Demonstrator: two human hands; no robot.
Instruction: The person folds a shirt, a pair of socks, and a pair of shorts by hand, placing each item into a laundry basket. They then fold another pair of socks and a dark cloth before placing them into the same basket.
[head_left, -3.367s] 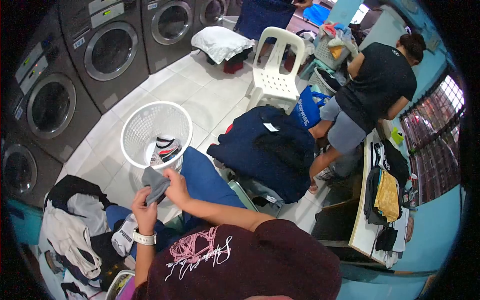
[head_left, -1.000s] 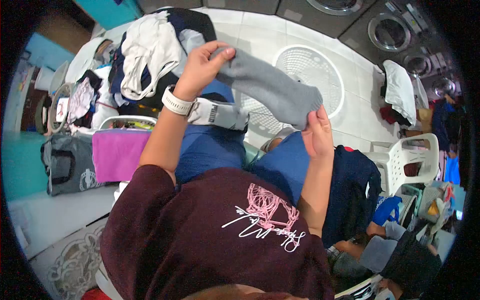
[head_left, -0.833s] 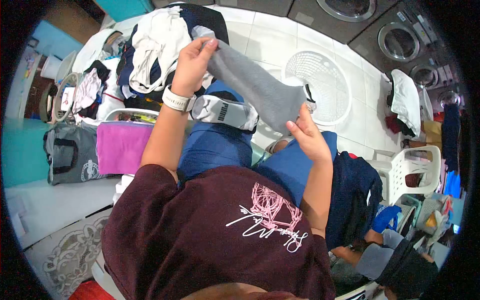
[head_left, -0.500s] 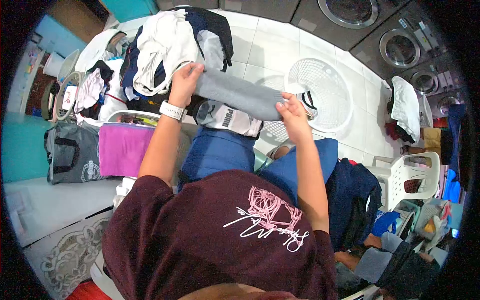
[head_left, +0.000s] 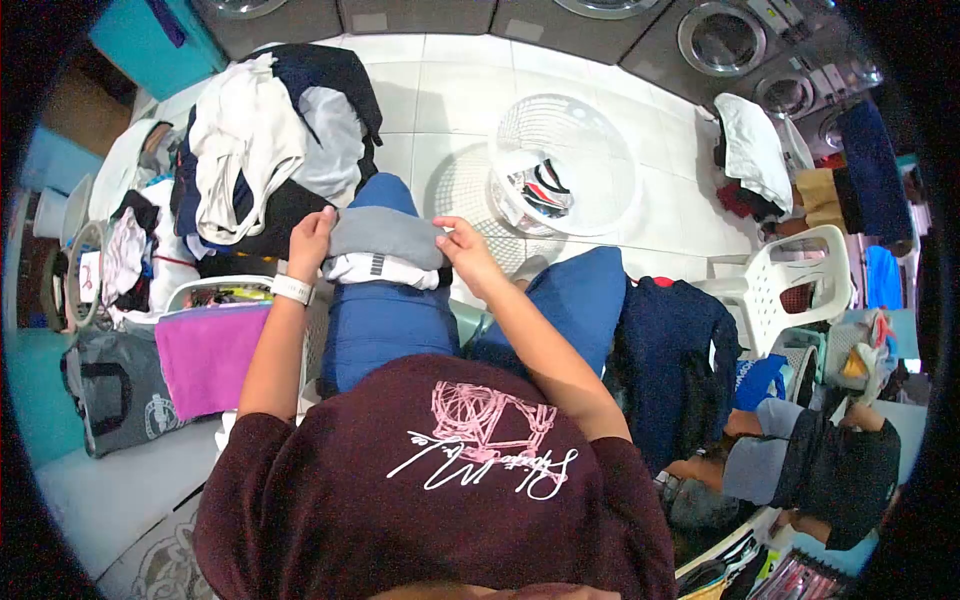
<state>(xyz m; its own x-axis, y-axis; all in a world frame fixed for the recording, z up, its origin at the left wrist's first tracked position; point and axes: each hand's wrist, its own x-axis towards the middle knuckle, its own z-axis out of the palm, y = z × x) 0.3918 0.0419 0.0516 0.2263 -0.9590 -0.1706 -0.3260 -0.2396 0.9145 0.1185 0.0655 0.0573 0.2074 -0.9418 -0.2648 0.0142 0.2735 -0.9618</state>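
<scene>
A grey sock (head_left: 388, 236) lies across my left thigh, on top of a white sock (head_left: 385, 271) with a dark printed mark. My left hand (head_left: 312, 240) pinches the left end of the grey sock. At its right end, my right hand (head_left: 464, 252) holds the edge between thumb and fingers. The white sock shows only as a strip below the grey one. A watch with a pale band is on my left wrist.
A white mesh basket (head_left: 625, 165) with a few clothes stands on the tiles ahead. White and dark clothes (head_left: 245, 145) are heaped at left, near a purple cloth (head_left: 210, 360). At right are a white plastic chair (head_left: 790, 285) and another person (head_left: 820, 470).
Both hands have lowered the grey sock from a stretched position above the lap onto the white sock on my thigh. My view has shifted to the right.
</scene>
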